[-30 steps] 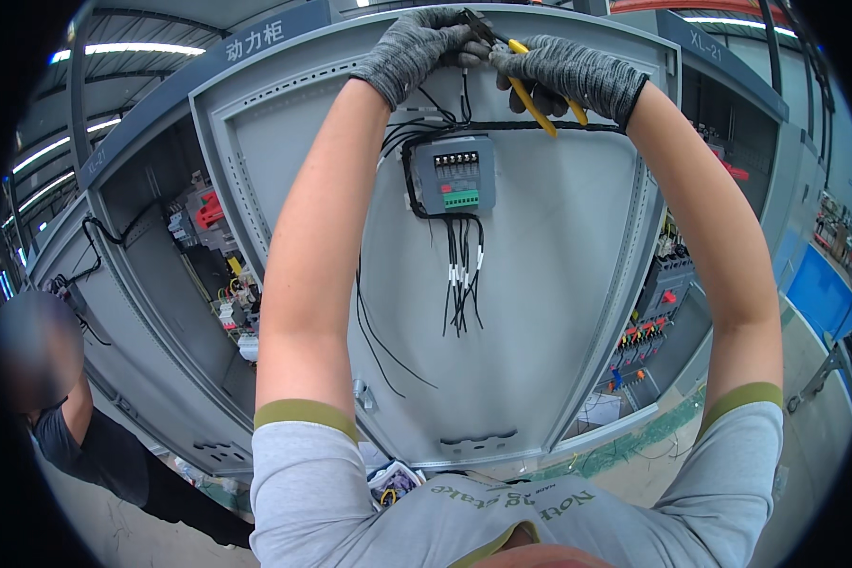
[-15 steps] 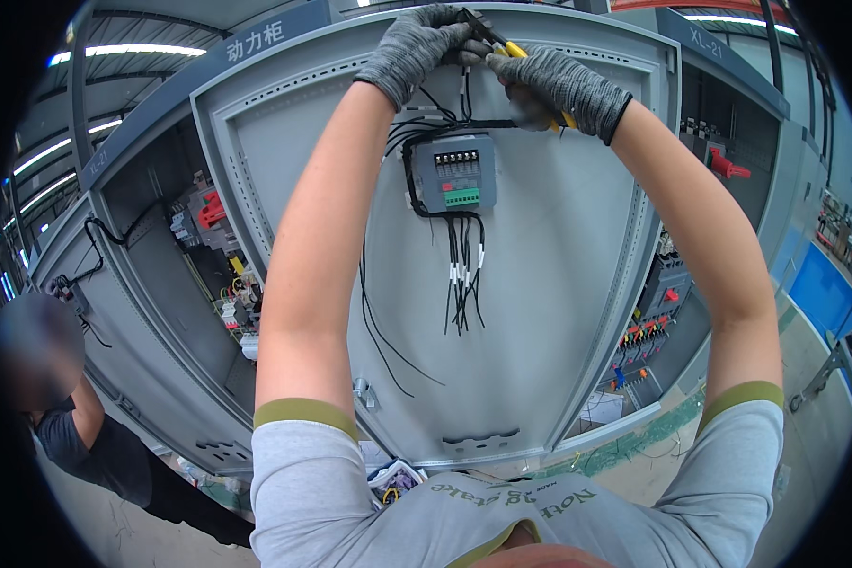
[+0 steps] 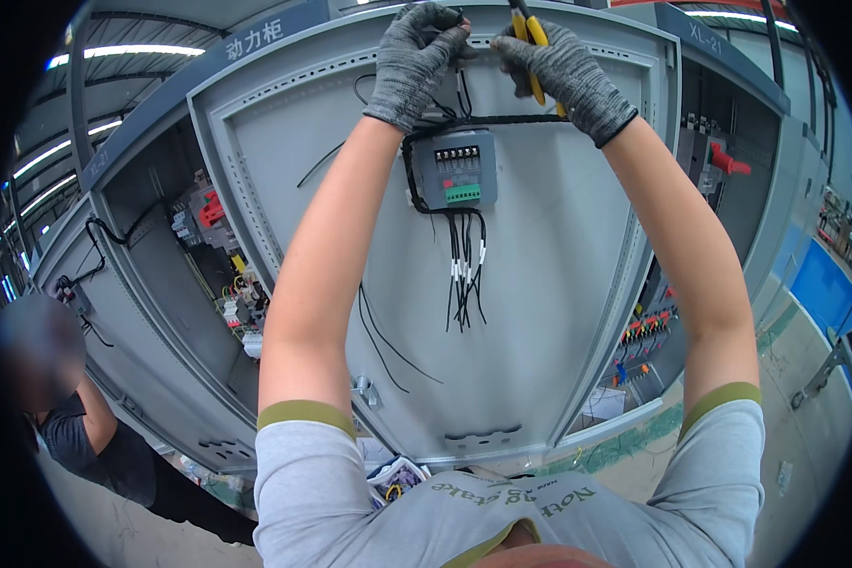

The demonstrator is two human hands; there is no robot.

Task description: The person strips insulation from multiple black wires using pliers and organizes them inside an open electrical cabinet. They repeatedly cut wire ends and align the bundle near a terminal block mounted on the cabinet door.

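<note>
My left hand (image 3: 415,64), in a grey knit glove, is raised to the upper part of a grey cabinet door (image 3: 530,312). Its fingers are pinched on a thin black wire, mostly hidden by the glove. To its right my right hand (image 3: 573,76), gloved alike, grips yellow-handled pliers (image 3: 537,36) with their dark head pointing up, apart from the left hand. Below both hands a grey terminal module (image 3: 459,170) with a green connector is mounted on the door. A black wire bundle (image 3: 530,119) runs along its top, and white-tagged wires (image 3: 461,270) hang beneath it.
Loose black wires (image 3: 388,346) dangle left of centre on the door. Open cabinets stand on both sides, with red rotary handles (image 3: 210,208) on the left and a red switch handle (image 3: 729,161) on the right. Another person (image 3: 95,435) stands at the far left.
My hands have drawn apart, the pliers moving right and turning more upright in my right hand. A wire end now sticks out left of my left forearm.
</note>
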